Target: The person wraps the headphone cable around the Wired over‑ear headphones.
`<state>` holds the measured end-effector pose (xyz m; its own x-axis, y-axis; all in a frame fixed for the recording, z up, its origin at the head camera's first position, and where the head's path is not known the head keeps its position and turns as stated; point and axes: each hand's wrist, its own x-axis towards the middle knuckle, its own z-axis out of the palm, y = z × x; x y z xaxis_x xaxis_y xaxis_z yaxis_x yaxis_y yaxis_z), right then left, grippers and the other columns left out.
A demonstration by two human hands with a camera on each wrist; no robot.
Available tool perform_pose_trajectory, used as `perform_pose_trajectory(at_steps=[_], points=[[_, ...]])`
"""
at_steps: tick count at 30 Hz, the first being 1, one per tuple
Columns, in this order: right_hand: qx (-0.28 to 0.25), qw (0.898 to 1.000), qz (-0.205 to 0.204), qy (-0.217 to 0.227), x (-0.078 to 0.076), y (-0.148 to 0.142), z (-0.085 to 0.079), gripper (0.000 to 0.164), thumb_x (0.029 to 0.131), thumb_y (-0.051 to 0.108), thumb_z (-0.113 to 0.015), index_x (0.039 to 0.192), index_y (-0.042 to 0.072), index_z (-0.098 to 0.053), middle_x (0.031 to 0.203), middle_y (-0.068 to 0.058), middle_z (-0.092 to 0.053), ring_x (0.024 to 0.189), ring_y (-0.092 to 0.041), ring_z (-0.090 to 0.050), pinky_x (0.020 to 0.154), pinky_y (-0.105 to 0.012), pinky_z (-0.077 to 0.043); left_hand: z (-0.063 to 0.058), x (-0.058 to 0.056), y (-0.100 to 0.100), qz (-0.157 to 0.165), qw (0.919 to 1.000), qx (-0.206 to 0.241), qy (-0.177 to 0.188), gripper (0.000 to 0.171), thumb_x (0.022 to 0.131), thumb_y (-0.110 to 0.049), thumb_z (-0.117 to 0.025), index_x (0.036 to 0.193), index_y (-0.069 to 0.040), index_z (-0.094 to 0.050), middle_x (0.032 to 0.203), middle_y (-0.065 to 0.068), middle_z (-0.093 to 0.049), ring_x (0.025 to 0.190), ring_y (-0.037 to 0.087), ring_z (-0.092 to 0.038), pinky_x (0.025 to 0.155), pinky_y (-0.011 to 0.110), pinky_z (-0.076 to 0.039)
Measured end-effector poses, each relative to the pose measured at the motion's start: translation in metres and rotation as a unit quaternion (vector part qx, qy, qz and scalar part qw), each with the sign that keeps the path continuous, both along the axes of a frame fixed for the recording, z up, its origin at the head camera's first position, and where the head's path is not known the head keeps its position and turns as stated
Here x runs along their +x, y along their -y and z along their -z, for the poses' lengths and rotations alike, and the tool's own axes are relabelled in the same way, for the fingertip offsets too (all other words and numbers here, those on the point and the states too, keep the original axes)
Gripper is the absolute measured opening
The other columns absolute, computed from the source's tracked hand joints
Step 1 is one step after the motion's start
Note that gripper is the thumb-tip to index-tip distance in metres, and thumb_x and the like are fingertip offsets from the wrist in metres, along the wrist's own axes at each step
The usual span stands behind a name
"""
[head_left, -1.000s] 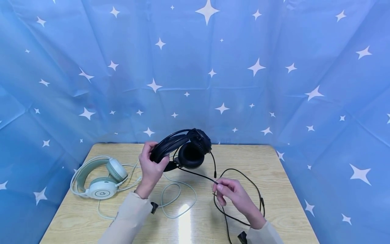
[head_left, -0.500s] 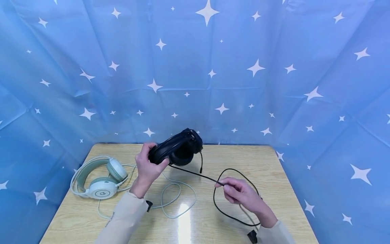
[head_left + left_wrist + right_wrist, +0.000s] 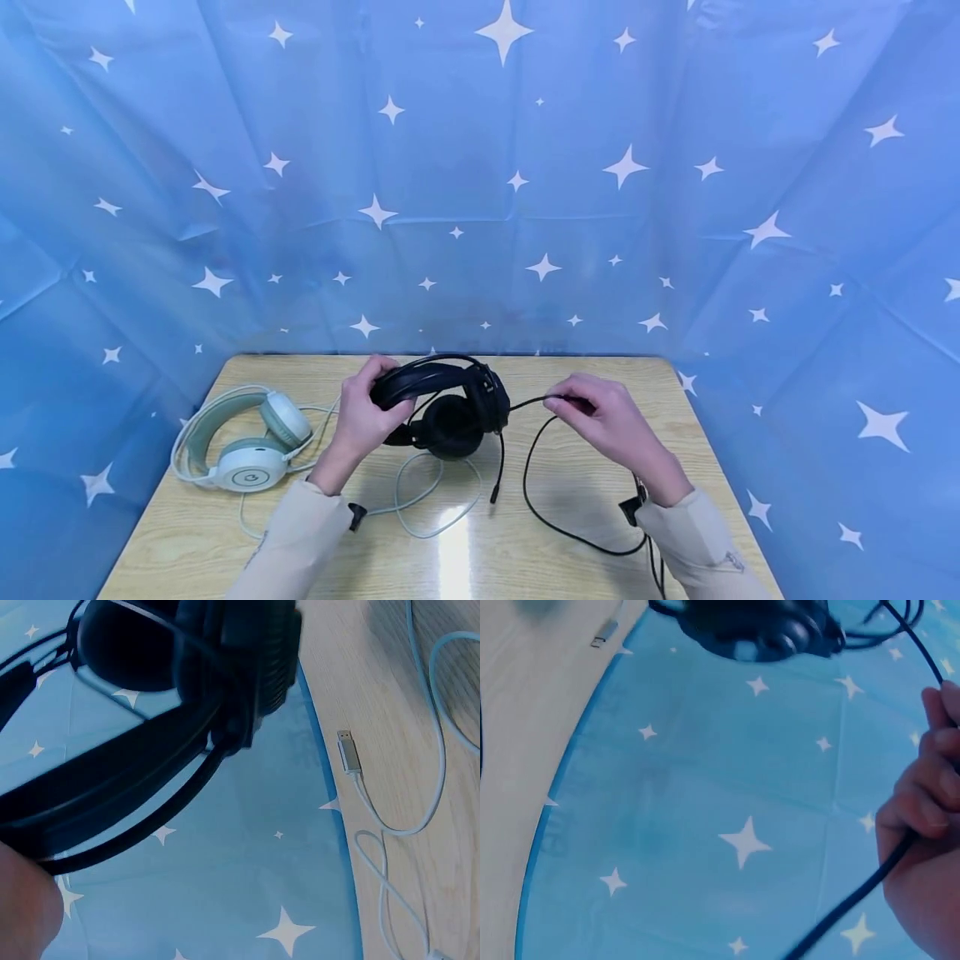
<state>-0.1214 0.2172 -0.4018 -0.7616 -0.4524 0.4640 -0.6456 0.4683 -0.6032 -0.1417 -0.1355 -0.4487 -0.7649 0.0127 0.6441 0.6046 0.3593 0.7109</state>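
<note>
Place curtained off like small booth; whether home, studio or office, cannot tell; creased blue fabric backdrop [image 3: 450, 150] with white stars [image 3: 543, 267] hangs along far side and both flanks, enclosing wood-grain tabletop [image 3: 405, 571], bright glare [image 3: 453, 554] on surface

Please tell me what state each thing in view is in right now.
Black headset: gripped in the left hand
Mic: hanging down
Black cord: held in the right hand, partly looped on the table
Pale headset: lying on the table, touched by neither hand
Pale cord: loosely looped
USB plug: lying loose, unplugged
Curtain: hanging, creased
</note>
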Motion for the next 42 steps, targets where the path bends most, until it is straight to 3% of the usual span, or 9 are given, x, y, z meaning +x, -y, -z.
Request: perform_pose_trajectory(at_steps=[8, 16, 19, 23, 31, 37, 40, 41, 42], points=[[0.022, 0.997, 0.037, -0.059, -0.020, 0.015, -0.004, 0.006, 0.098, 0.016, -0.072, 0.099, 0.013, -0.077, 0.083, 0.011, -0.063, 0.061, -0.003, -0.048, 0.054, -0.024, -0.042, 0.001, 0.004, 0.008, 0.094, 0.9909, 0.044, 0.086, 0.027, 0.072, -0.001, -0.074, 0.098, -0.004, -0.067, 0.080, -0.001, -0.065, 0.071, 0.010, -0.058, 0.069, 0.021, -0.047], [-0.003, 0.998, 0.048, 0.034, -0.047, 0.025, -0.009, 0.009, 0.099, 0.022, -0.072, 0.105, 0.018, -0.078, 0.094, 0.007, -0.071, 0.070, -0.012, -0.057, 0.061, -0.028, -0.047, 0.000, 0.007, 0.010, 0.178, 0.9676, 0.133, 0.120, 0.024, 0.073, 0.002, -0.063, 0.096, -0.004, -0.060, 0.076, -0.008, -0.061, 0.064, 0.007, -0.052, 0.059, 0.022, -0.044], [-0.018, 0.995, 0.029, 0.092, -0.056, 0.029, -0.009, 0.014, 0.101, 0.025, -0.070, 0.108, 0.017, -0.078, 0.100, 0.005, -0.072, 0.078, -0.015, -0.060, 0.066, -0.029, -0.049, 0.000, 0.007, 0.008, 0.275, 0.9296, 0.208, 0.130, 0.026, 0.074, 0.007, -0.056, 0.098, -0.004, -0.057, 0.071, -0.008, -0.054, 0.052, 0.006, -0.042, 0.045, 0.021, -0.034], [-0.028, 0.987, -0.017, 0.158, -0.065, 0.035, -0.007, 0.017, 0.103, 0.024, -0.066, 0.113, 0.015, -0.077, 0.109, -0.002, -0.073, 0.092, -0.022, -0.065, 0.077, -0.031, -0.053, 0.002, 0.006, 0.004, 0.411, 0.8498, 0.300, 0.138, 0.032, 0.076, 0.012, -0.044, 0.103, -0.004, -0.053, 0.059, -0.004, -0.035, 0.040, 0.011, -0.019, 0.035, 0.023, -0.015], [-0.073, 0.967, -0.083, 0.229, -0.071, 0.047, 0.013, 0.023, 0.106, 0.019, -0.059, 0.116, 0.004, -0.073, 0.096, -0.004, -0.067, 0.080, -0.018, -0.060, 0.072, -0.028, -0.051, 0.000, 0.004, -0.005, 0.543, 0.7221, 0.408, 0.132, 0.040, 0.083, 0.013, -0.033, 0.112, -0.004, -0.055, 0.056, 0.000, -0.023, 0.039, 0.010, -0.015, 0.037, 0.019, -0.011], [-0.149, 0.938, -0.170, 0.263, -0.071, 0.057, 0.042, 0.026, 0.109, 0.018, -0.051, 0.123, 0.010, -0.072, 0.109, -0.001, -0.070, 0.095, -0.014, -0.064, 0.084, -0.028, -0.053, -0.001, 0.006, -0.012, 0.561, 0.6690, 0.468, 0.135, 0.034, 0.089, 0.008, -0.041, 0.117, -0.003, -0.058, 0.061, -0.001, -0.023, 0.041, 0.007, -0.017, 0.038, 0.016, -0.011], [-0.222, 0.901, -0.269, 0.259, -0.065, 0.063, 0.048, 0.032, 0.112, 0.021, -0.046, 0.137, 0.023, -0.066, 0.128, 0.008, -0.067, 0.116, -0.007, -0.062, 0.098, -0.022, -0.048, 0.001, 0.006, -0.016, 0.564, 0.6446, 0.501, 0.122, 0.029, 0.093, 0.007, -0.043, 0.115, -0.003, -0.059, 0.063, -0.001, -0.022, 0.043, 0.006, -0.019, 0.040, 0.015, -0.013], [-0.268, 0.861, -0.328, 0.282, -0.060, 0.067, 0.044, 0.034, 0.112, 0.022, -0.046, 0.142, 0.024, -0.062, 0.135, 0.008, -0.065, 0.123, -0.007, -0.059, 0.102, -0.022, -0.046, 0.001, 0.006, -0.017, 0.565, 0.6345, 0.514, 0.117, 0.026, 0.094, 0.006, -0.044, 0.114, -0.003, -0.059, 0.064, -0.002, -0.022, 0.044, 0.006, -0.019, 0.041, 0.014, -0.013], [-0.314, 0.804, -0.392, 0.317, -0.056, 0.073, 0.039, 0.036, 0.112, 0.021, -0.044, 0.145, 0.021, -0.059, 0.139, 0.007, -0.063, 0.126, -0.007, -0.058, 0.105, -0.021, -0.044, 0.002, 0.006, -0.019, 0.567, 0.6243, 0.526, 0.111, 0.024, 0.096, 0.005, -0.045, 0.113, -0.002, -0.059, 0.064, -0.002, -0.022, 0.044, 0.006, -0.020, 0.042, 0.014, -0.014]])
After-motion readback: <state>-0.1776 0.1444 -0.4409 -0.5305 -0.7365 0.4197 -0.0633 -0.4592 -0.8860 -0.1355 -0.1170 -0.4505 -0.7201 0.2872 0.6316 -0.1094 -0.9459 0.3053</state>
